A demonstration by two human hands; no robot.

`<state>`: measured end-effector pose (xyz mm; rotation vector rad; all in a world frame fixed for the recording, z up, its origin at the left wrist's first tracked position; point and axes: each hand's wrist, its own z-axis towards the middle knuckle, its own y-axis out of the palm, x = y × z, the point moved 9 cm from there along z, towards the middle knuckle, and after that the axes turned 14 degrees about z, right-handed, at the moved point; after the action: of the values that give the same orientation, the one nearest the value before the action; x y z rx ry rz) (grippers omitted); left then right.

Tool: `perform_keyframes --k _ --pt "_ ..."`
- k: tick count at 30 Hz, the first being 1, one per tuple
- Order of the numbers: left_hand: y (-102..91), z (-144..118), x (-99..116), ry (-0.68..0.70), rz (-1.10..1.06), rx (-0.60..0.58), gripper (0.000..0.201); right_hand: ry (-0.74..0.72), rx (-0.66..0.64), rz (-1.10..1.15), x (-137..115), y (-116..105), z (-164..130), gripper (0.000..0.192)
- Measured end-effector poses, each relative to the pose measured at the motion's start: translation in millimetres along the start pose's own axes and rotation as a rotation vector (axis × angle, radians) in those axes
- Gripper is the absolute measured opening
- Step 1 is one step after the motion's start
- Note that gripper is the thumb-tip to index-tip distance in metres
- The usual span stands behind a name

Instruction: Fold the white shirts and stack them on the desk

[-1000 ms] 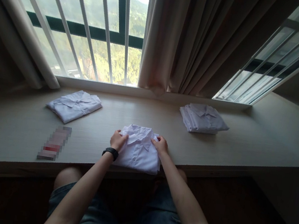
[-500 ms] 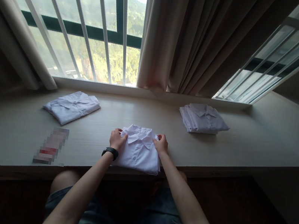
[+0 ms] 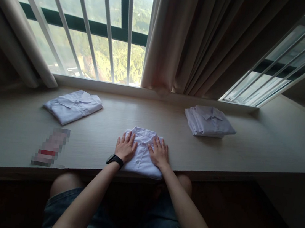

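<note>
Head view, single camera, looking forward and down.

Arms: both forearms reach up from the lower edge of the frame over the person's lap, bare to the elbow, and converge toward the near middle of the desk point(image 3: 8, 129). The left wrist carries a black wristwatch point(image 3: 115, 159). Left hand point(image 3: 125, 147) and right hand point(image 3: 158, 153) lie side by side, palms down, fingers pointing toward the window.

Surroundings:
- Long pale wooden desk running along the window sill, its front edge crossing the frame just above the knees.
- Folded white shirt, left point(image 3: 72, 105): lies far left on the desk, collar toward the window, set at a slant, well apart from the hands.
- Stack of folded white shirts, right point(image 3: 209, 121): lies far right near the sill, well apart from the hands.
- Small flat item point(image 3: 51, 147): on the desk to the left of the left hand; blurred, cannot be identified.
- Beige curtain point(image 3: 182, 37) hangs behind the desk at centre; barred window point(image 3: 96, 28) to the left shows green hills.
- Nothing lies between the hands and the central shirt.

Hands: both flat and spread, fingers extended, gripping nothing. Each presses on the top of the central folded white shirt point(image 3: 140, 164), left hand on its left half, right hand on its right half, with the button placket visible between them. This shirt lies at the near edge of the desk, directly before the person, collar toward the window.
</note>
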<state>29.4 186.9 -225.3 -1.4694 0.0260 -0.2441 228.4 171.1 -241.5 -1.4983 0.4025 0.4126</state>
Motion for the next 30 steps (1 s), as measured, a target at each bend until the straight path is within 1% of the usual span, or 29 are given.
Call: perform_keyframes --k 4,6,8,10,12,14,18,20,22,25,27,28,30 --pt "-1.9 0 0 -0.003 0.006 0.020 0.064 0.001 0.013 -0.014 -3 -1 1 0.068" --pt "-9.0 -1 2 -0.006 0.016 0.044 0.063 0.006 0.010 -0.021 -5 -3 1 0.067" --pt "-21.5 -6 6 0.002 0.038 0.096 0.061 0.006 0.004 -0.024 -7 -7 -1 0.067" --pt "-35.0 -15 15 0.056 0.066 0.156 0.058 -0.024 0.010 -0.030 -13 -13 -6 0.069" --pt "-42.2 -25 27 0.149 0.082 0.180 0.054 -0.085 0.032 -0.042 -21 -18 -15 0.069" --pt "-39.9 -34 35 0.213 0.081 0.149 0.051 -0.143 0.040 -0.048 -29 -18 -25 0.065" --pt "-24.4 -38 35 0.191 0.068 0.040 0.051 -0.144 -0.023 -0.006 -31 -6 -37 0.060" --pt "-22.7 -38 35 0.193 0.064 0.033 0.052 -0.142 -0.030 0.029 -30 -5 -37 0.061" --pt "-24.9 -40 36 0.200 0.046 0.043 0.052 -0.162 -0.012 0.069 -30 -9 -37 0.059" --pt "-30.2 -51 25 0.152 -0.051 0.072 0.053 -0.190 0.057 0.199 -22 -21 -49 0.055" --pt "-34.7 -63 6 0.041 -0.191 0.126 0.053 -0.159 0.182 0.385 -9 -33 -72 0.054" --pt "-36.1 -71 -7 -0.042 -0.287 0.156 0.052 -0.108 0.274 0.509 2 -39 -87 0.055" --pt "-32.6 -88 -37 -0.246 -0.524 0.174 0.051 0.071 0.469 0.800 29 -42 -126 0.057"
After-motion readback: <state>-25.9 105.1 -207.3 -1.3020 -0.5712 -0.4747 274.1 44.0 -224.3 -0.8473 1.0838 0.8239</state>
